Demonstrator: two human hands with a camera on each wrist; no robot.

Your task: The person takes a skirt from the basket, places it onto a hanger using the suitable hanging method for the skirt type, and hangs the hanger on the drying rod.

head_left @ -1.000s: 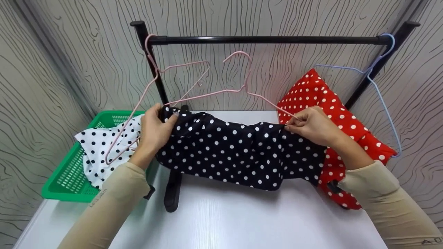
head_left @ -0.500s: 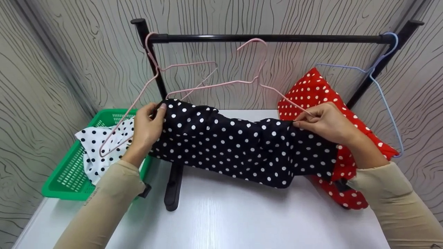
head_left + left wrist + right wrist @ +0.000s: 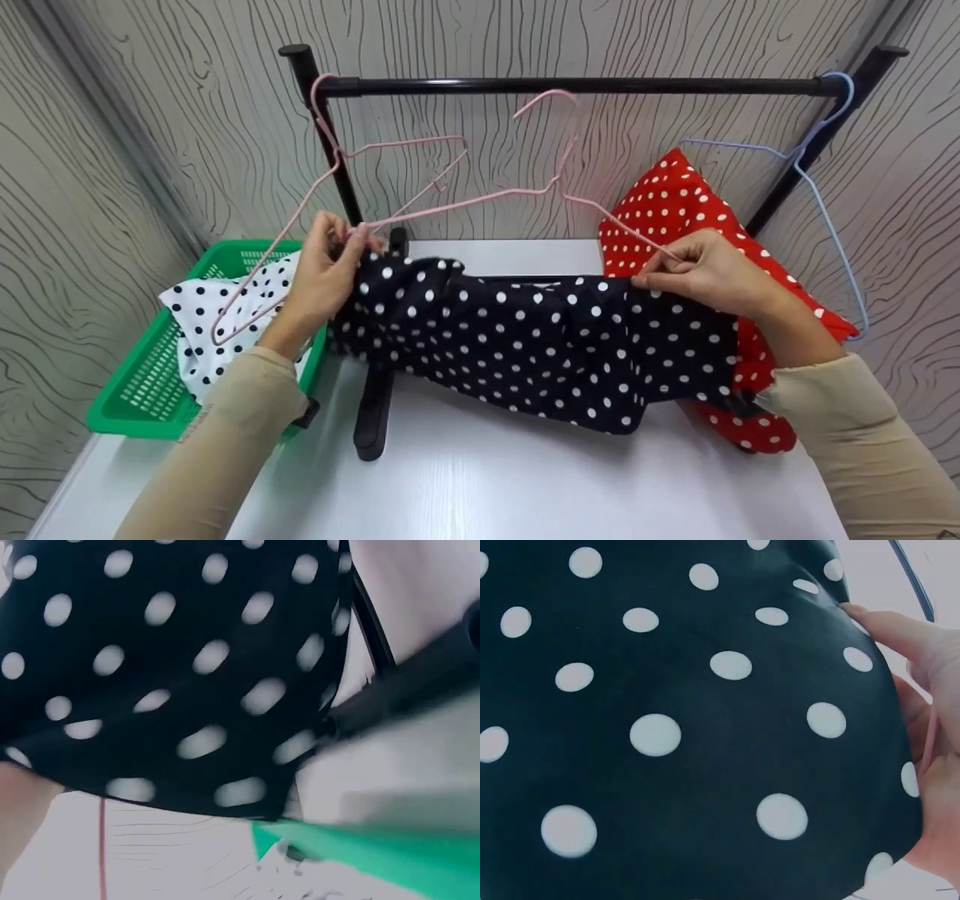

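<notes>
A pink wire hanger (image 3: 480,201) is held up in front of the rack, its hook free of the bar. My left hand (image 3: 324,274) pinches the hanger's left end between thumb and fingers; the black garment with white dots (image 3: 517,345) bunches right below those fingertips, blurred there. On the other side, my right hand (image 3: 709,274) pinches the garment's top edge together with the hanger's right arm. The right wrist view shows the thumb of the right hand (image 3: 937,660) pressing the cloth edge, with pink wire beside the palm. Between the hands the garment sags below the hanger.
A black rack's bar (image 3: 585,86) runs across the back. Another pink hanger (image 3: 300,206) hangs at its left, a blue hanger (image 3: 821,202) with a red dotted garment (image 3: 675,199) at its right. A green basket (image 3: 135,405) holds white dotted cloth (image 3: 214,322) on the white table (image 3: 480,480).
The held hanger and both hands shifted right. The garment's top left corner, earlier up at the left thumb, now sits lower, and the left fingers are on the hanger's end.
</notes>
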